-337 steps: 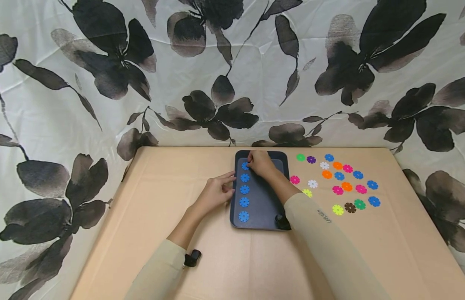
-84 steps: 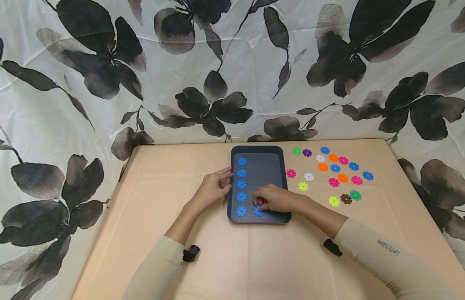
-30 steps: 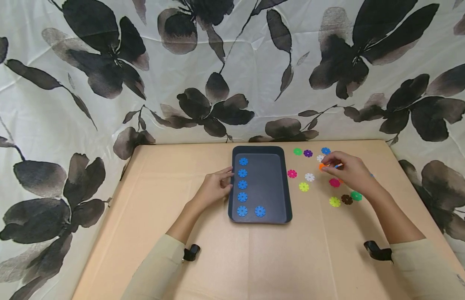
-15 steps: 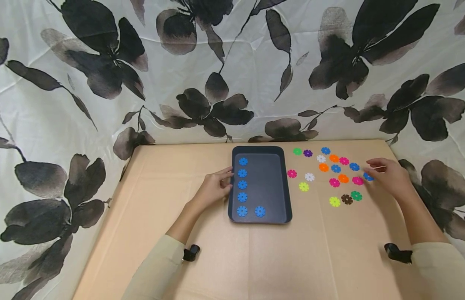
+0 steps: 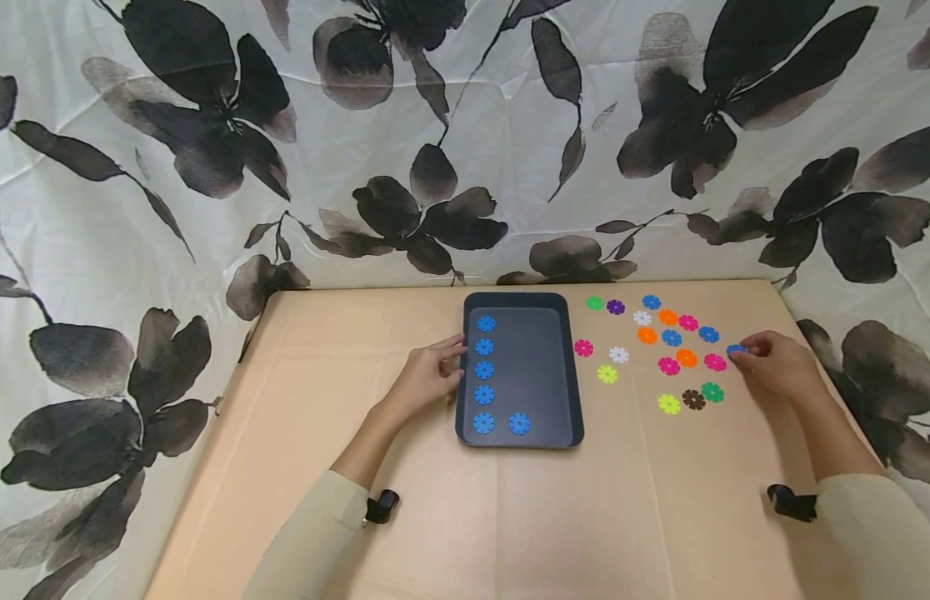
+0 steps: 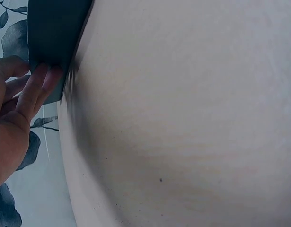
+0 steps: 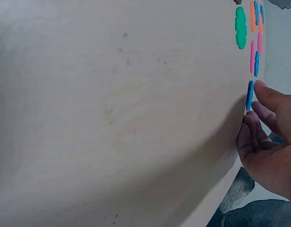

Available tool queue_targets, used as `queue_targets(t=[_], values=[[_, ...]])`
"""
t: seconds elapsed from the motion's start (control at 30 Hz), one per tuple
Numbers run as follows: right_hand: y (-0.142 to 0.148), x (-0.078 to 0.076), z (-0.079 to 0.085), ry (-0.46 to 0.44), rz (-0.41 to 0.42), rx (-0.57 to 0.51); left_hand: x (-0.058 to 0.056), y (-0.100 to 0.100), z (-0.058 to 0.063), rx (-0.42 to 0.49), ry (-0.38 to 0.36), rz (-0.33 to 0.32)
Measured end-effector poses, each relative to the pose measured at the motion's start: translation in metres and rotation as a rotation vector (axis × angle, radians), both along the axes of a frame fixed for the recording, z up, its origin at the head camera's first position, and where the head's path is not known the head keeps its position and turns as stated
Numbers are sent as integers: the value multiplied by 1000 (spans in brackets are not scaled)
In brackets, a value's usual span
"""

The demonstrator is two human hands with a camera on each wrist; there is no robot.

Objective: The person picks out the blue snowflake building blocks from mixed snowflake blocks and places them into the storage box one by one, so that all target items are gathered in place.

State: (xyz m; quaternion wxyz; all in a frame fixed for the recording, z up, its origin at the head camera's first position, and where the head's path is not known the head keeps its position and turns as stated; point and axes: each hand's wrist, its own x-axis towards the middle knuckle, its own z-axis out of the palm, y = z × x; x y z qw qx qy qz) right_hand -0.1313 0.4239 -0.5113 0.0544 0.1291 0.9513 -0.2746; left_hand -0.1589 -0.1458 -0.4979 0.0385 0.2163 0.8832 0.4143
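We see the right hand (image 5: 784,365) with its thumb and fingers bent together at the edge of a blue disc (image 5: 733,350), pinching it just off the fingertips (the right wrist view shows this disc almost edge-on). Close to the left of that hand lie a pink disc (image 5: 715,362) and another blue one; nearer the person than these is a dark green disc (image 5: 712,392), with a brown disc (image 5: 693,400) just beside it. Farther left of the hand we find orange, white, yellow and purple discs scattered flat on the table (image 5: 450,525).

Our left hand (image 5: 427,375) has its thumb and fingers apart, the fingers fairly straight and touching the near side wall of the dark tray (image 5: 543,375). The tray lies just right of this hand, well to the left of the right one. Inside it, on the side next to the left hand, we count five blue discs (image 5: 484,370) in a column; a sixth disc (image 5: 519,423) sits right of the column's lowest. Beyond both hands hangs a floral cloth (image 5: 525,125).
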Motion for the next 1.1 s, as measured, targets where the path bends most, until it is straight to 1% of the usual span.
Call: queue_targets(t=[0.17,0.37,0.73,0.9,1.1], values=[[1,-3,-2,-7,2,11,0,0,-1,-3,5,-3],[1,-4,-3,-23,-21,2,0,0,-1,-8,4,-1],[-4,-2,1,0,-47,1,-1,1,-2,-8,4,4],[-3,-1,1,42,-20,11,0,1,-3,4,1,3],[-6,0,5,80,14,-30,0,1,-4,15,8,2]])
